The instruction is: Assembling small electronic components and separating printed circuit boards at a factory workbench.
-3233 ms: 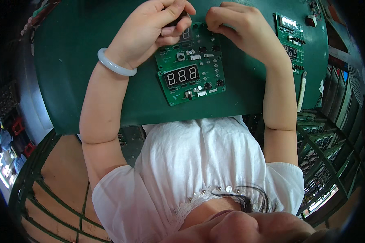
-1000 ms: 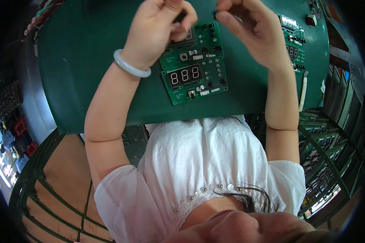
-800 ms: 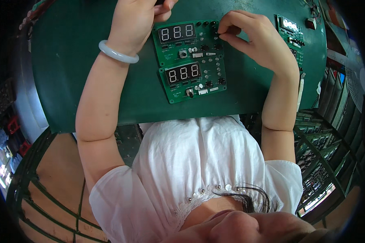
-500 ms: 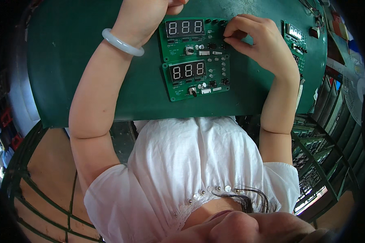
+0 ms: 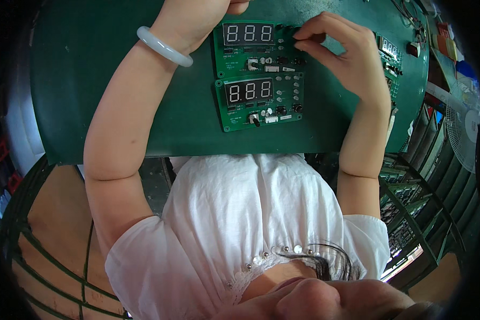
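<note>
Two green circuit boards lie one above the other, each with a three-digit display. At the right end of the upper circuit board [image 5: 234,56], my right hand [image 5: 344,48] has thumb and forefinger pinched together. What sits between those fingertips, if anything, is too small to make out. Small black round parts [image 5: 280,26] line the board's upper right, beside the fingertips. The lower circuit board [image 5: 237,120] has pale round components there, and no hand touches it. My left hand [image 5: 205,16] is just beyond the upper board's top left, cut by the frame edge; its visible finger is curled.
The boards rest on a dark green tabletop [image 5: 117,122]. More circuit boards [image 5: 389,48] lie at its right side, near cables and a black plug [image 5: 413,49]. A white fan [image 5: 466,128] and metal racks [image 5: 410,197] stand to the right.
The whole view has shifted slightly, so the boards appear a little further right and up. My right hand keeps its pinch at the upper board's right end. Neither board has visibly moved on the table.
</note>
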The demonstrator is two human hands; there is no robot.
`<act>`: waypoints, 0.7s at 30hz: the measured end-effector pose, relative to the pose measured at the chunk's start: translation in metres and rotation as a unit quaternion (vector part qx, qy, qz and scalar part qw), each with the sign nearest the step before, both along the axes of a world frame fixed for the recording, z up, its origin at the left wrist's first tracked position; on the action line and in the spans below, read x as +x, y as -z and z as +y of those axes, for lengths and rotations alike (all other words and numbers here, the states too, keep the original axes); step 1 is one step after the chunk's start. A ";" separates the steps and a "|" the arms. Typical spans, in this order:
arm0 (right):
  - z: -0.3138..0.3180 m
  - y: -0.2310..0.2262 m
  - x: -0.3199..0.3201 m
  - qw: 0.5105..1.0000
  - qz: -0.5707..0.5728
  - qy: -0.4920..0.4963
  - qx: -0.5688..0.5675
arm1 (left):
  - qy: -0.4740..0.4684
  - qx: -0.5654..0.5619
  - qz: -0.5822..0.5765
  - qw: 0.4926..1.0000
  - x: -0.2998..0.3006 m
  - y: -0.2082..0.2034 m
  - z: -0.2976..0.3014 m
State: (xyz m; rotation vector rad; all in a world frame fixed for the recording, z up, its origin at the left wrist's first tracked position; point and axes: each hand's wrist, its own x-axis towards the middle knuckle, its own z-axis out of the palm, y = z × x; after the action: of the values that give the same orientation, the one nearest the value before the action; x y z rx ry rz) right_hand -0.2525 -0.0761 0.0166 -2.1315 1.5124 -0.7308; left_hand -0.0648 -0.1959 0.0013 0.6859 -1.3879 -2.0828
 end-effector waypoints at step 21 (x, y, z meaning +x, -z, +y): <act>-0.031 0.064 0.016 0.875 -0.356 -0.129 -0.302 | 0.011 0.001 0.010 1.000 0.001 0.004 -0.004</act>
State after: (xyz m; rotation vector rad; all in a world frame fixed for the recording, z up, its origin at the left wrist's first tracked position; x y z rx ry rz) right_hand -0.2369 -0.1072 -0.0477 -2.0108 0.6269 -1.8081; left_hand -0.0634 -0.1997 -0.0022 0.6510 -1.3875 -2.1034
